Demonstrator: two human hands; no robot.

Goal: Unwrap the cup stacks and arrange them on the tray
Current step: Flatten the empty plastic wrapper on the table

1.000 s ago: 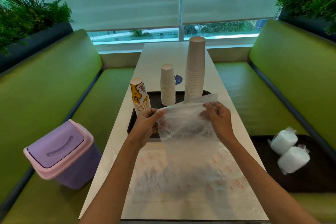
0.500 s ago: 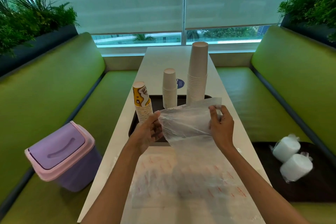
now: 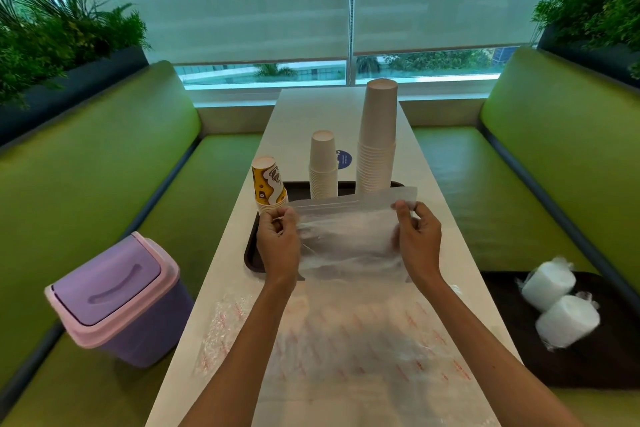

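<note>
My left hand (image 3: 278,243) and my right hand (image 3: 418,238) each pinch a side of a clear plastic wrapper (image 3: 346,236), stretched flat between them above the table. Behind it, a dark tray (image 3: 250,255) carries three upside-down cup stacks: a yellow patterned stack (image 3: 268,188) at the left, a short white stack (image 3: 323,165) in the middle and a tall white stack (image 3: 376,139) at the right. The wrapper hides the near part of the tray. Two wrapped white cup stacks (image 3: 557,300) lie on a second dark tray (image 3: 609,371) on the right bench.
More clear wrappers with red print (image 3: 346,340) lie flat on the white table (image 3: 304,114) near me. A purple swing-lid bin (image 3: 119,298) stands on the left green bench. Planters line both bench backs, with a window beyond.
My hands have moved apart, pulling the crumpled wrapper out wide and flat between them. The camera has tilted down slightly.
</note>
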